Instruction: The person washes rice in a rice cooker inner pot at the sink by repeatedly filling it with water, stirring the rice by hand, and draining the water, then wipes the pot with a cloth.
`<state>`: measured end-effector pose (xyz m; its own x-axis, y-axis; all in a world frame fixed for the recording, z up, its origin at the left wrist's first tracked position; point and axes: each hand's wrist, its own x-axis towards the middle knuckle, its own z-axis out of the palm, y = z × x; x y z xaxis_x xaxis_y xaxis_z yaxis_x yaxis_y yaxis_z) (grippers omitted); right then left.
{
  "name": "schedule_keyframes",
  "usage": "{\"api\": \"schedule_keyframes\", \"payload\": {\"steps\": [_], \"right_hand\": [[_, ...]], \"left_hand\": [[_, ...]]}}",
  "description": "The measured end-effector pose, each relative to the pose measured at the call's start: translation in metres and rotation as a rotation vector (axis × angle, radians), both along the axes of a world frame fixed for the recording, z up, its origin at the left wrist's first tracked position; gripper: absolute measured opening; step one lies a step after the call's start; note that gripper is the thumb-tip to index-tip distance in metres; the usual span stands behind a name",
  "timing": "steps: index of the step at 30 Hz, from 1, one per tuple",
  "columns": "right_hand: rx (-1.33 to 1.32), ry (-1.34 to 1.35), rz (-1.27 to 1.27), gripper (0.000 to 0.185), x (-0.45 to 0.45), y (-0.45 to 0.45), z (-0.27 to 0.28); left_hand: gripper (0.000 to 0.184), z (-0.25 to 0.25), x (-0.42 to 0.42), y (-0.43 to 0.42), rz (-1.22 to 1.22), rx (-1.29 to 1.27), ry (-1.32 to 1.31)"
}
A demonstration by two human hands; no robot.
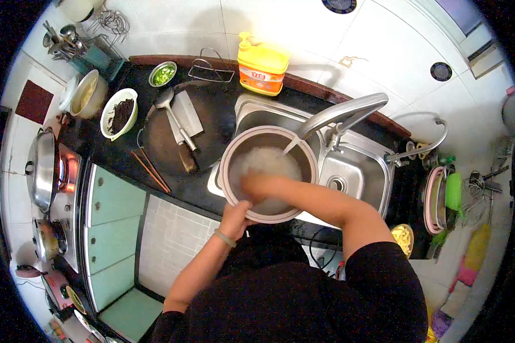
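A round pot (pixel 313 168) with a pinkish rim sits over the left sink basin. Cloudy whitish water (pixel 274 163) fills part of it, and pale matter lies below the surface, too blurred to name. My left hand (pixel 234 219) is closed around the pot's near-left rim. Inside the pot, my right hand (pixel 258 185) is dipped into the water, its fingers smeared by motion and partly hidden. From the curved steel faucet (pixel 349 111), a stream of water (pixel 292 145) runs into the pot.
Left of the pot, a cleaver (pixel 186 117) and a spatula (pixel 174 117) lie on a dark round board (pixel 214 108). A yellow detergent jug (pixel 262 67) stands behind the sink. Farther left, a steel wok (pixel 43 170) sits over a lit burner. The right basin (pixel 363 171) adjoins the pot.
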<state>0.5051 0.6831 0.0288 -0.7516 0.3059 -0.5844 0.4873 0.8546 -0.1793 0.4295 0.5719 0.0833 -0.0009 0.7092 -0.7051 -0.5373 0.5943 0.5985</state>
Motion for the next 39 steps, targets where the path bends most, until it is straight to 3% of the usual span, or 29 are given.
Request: {"api": "schedule_keyframes", "payload": {"steps": [2,3,6,9,11,12,14,15,18,20,21,23,24,26,27,29,30,32,33,35,39], "right_hand": [[-0.028,0.013,0.247,0.028,0.008,-0.006,0.005],[-0.028,0.010,0.244,0.028,0.009,-0.005,-0.007],[0.182,0.161,0.151,0.026,0.014,0.014,-0.038],[0.180,0.201,-0.055,0.029,0.029,0.048,-0.041],[0.056,0.034,-0.176,0.033,0.041,0.065,-0.069],[0.057,0.030,-0.175,0.033,0.047,0.064,-0.059],[-0.286,-0.047,-0.380,0.038,0.056,0.060,-0.032],[-0.286,-0.051,-0.382,0.038,0.057,0.055,-0.038],[-0.421,-0.119,-0.265,0.040,0.048,0.027,-0.061],[-0.483,-0.146,0.108,0.038,0.029,0.013,-0.063],[-0.485,-0.142,0.106,0.038,0.027,0.007,-0.059],[-0.508,0.035,-0.227,0.038,0.024,0.000,-0.052],[-0.509,0.035,-0.225,0.038,0.022,0.001,-0.030],[-0.721,0.192,-0.502,0.031,0.018,0.007,0.023],[-0.721,0.185,-0.494,0.031,0.018,0.012,0.015],[-0.524,0.492,-0.676,0.031,0.018,0.019,-0.007],[-0.521,0.491,-0.678,0.031,0.018,0.023,0.000],[-0.179,0.331,-0.770,0.039,0.023,0.028,0.024],[-0.174,0.331,-0.773,0.039,0.026,0.029,0.022],[0.139,0.317,-0.376,0.040,0.030,0.031,0.011],[0.136,0.155,-0.167,0.039,0.045,0.027,-0.003]], "left_hand": [[0.033,0.000,0.000,-0.001,-0.015,-0.023,0.002],[0.033,-0.003,0.000,-0.001,-0.012,-0.016,0.007],[0.034,0.000,0.001,0.002,-0.003,0.006,-0.012],[0.035,-0.003,-0.001,0.000,0.015,-0.007,-0.015],[0.035,-0.004,0.002,0.001,0.016,-0.023,-0.007],[0.035,-0.001,0.004,0.002,0.041,-0.001,-0.014],[0.035,-0.003,0.005,0.002,0.065,0.019,-0.026],[0.035,-0.007,0.006,0.003,0.071,0.019,-0.023],[0.034,-0.009,0.006,0.004,0.066,0.025,-0.021],[0.033,-0.010,0.004,0.004,0.057,0.033,-0.015],[0.033,-0.010,0.003,0.003,0.051,0.029,-0.017],[0.033,-0.010,0.001,0.001,0.046,0.025,-0.016],[0.032,-0.009,0.001,0.001,0.040,0.009,-0.001],[0.032,-0.004,0.003,-0.001,0.046,-0.010,0.008],[0.026,0.000,0.004,-0.001,0.069,0.015,0.001],[0.022,0.001,0.003,-0.002,0.090,0.039,-0.006],[0.027,0.000,0.002,-0.001,0.057,0.025,-0.036],[0.033,-0.002,0.002,0.002,0.013,0.017,-0.070],[0.034,-0.003,0.002,0.002,0.027,0.003,-0.060],[0.035,-0.007,0.003,0.000,0.042,-0.012,-0.047],[0.034,-0.005,0.001,0.000,0.031,0.037,0.004]]}}
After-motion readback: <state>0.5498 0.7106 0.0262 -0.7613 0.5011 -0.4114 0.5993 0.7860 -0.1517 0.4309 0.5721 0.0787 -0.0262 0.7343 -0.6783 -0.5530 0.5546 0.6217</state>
